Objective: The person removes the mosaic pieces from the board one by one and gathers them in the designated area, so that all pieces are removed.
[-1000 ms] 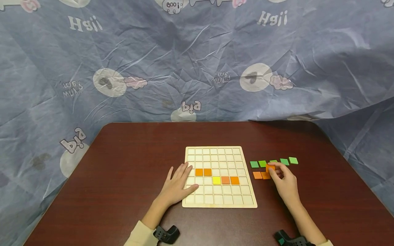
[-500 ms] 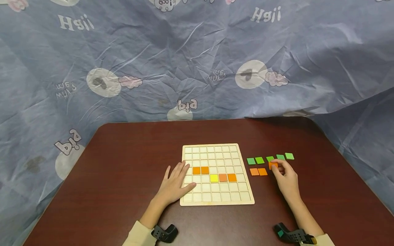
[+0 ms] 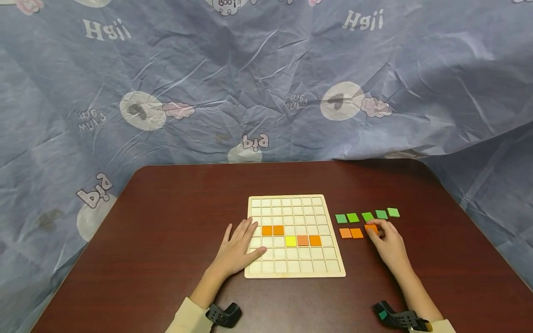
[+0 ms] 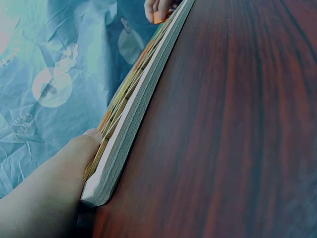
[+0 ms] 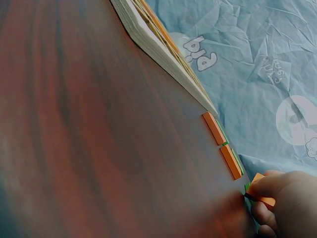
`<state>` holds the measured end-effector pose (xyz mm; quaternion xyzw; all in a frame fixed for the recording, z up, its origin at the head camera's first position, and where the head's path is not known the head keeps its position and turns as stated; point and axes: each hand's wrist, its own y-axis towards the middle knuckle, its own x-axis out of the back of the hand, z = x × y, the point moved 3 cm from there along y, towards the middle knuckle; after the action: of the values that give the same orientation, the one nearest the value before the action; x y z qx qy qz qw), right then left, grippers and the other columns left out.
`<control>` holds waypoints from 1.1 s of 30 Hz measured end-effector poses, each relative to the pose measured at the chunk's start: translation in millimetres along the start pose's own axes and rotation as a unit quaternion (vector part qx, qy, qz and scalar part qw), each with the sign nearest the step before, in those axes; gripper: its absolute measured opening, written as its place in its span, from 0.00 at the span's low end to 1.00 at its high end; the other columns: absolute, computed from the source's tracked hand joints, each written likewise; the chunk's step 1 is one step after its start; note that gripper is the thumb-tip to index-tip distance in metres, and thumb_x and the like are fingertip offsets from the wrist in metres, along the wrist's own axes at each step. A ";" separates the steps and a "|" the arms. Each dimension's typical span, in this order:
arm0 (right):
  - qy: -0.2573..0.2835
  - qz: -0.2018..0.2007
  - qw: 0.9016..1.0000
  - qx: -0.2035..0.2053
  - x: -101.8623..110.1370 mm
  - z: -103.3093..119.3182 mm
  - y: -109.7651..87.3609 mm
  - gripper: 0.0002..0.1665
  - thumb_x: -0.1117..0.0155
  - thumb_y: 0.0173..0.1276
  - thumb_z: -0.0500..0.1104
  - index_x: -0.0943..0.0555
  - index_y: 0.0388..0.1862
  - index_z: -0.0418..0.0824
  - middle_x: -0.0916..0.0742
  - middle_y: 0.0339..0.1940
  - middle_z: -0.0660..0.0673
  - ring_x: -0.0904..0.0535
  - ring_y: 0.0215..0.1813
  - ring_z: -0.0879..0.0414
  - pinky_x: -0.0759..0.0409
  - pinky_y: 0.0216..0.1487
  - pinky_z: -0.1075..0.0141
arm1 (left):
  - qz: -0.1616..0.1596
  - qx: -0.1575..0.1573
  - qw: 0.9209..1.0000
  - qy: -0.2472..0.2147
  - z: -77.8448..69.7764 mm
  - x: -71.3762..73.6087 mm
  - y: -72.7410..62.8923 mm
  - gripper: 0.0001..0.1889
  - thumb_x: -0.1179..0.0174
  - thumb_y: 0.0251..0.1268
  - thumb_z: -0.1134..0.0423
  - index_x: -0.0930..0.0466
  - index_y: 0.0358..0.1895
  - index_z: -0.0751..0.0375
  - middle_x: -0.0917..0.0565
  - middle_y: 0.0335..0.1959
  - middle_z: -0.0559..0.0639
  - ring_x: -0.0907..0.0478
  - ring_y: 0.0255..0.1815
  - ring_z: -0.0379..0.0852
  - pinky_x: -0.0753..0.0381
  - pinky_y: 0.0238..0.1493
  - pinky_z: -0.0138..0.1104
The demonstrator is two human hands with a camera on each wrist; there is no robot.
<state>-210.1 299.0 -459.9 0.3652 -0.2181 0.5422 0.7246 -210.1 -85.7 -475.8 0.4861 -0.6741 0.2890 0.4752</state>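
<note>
My left hand (image 3: 234, 249) rests on the left edge of a pale wooden grid board (image 3: 293, 267), fingers spread and straight. In the left wrist view its thumb (image 4: 84, 148) lies over the board's edge. Two orange tiles (image 3: 272, 230) sit side by side in one row of the board. One row nearer are a yellow tile (image 3: 290, 241), a salmon tile (image 3: 303, 240) and another orange tile (image 3: 315, 240). Right of the board, my right hand (image 3: 391, 245) pinches an orange tile (image 5: 258, 190) between thumb and fingers; it looks tilted in the right wrist view.
Two orange tiles (image 3: 351, 233) lie beside the board, left of my right hand. Behind them runs a row of several green tiles (image 3: 352, 217). Everything stands on a dark reddish wooden table (image 3: 191, 199), with a blue printed cloth (image 3: 208, 92) hanging behind.
My right hand has shifted the pinched orange tile slightly right and down, away from the two loose orange tiles. My left hand stays on the board. The head view has shifted slightly.
</note>
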 end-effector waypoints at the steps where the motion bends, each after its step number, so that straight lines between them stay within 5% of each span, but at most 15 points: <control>1: -0.006 0.005 1.000 0.005 0.0 0.0 0.2 0.13 0.44 0.66 0.43 0.24 0.46 0.39 0.23 0.36 0.43 0.34 0.29 0.71 0.32 0.27 0.73 | -0.002 -0.001 1.000 -0.001 -0.3 0.3 0.0 0.40 0.58 0.59 0.32 0.51 0.72 0.48 0.51 0.74 0.47 0.53 0.74 0.46 0.64 0.70 0.51; 9: -0.047 0.033 0.998 0.030 0.4 -1.3 0.1 0.16 0.45 0.67 0.44 0.25 0.49 0.36 0.25 0.38 0.40 0.36 0.31 0.57 0.37 0.28 0.69 | -0.006 -0.001 1.000 -0.002 -1.3 2.0 -0.5 0.40 0.58 0.59 0.32 0.50 0.71 0.49 0.50 0.74 0.47 0.52 0.74 0.46 0.64 0.71 0.52; 33: -0.043 0.040 0.998 0.010 -1.2 -4.1 -1.0 0.18 0.48 0.69 0.45 0.22 0.51 0.36 0.29 0.43 0.37 0.34 0.35 0.55 0.39 0.31 0.69 | -0.006 0.001 1.000 0.000 -2.1 0.8 -0.7 0.41 0.58 0.59 0.32 0.50 0.71 0.49 0.50 0.74 0.47 0.52 0.74 0.46 0.65 0.70 0.52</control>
<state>-209.9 301.2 -463.6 0.3864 -0.2584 0.5562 0.6889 -208.8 -84.5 -474.3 0.4902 -0.6710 0.2869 0.4766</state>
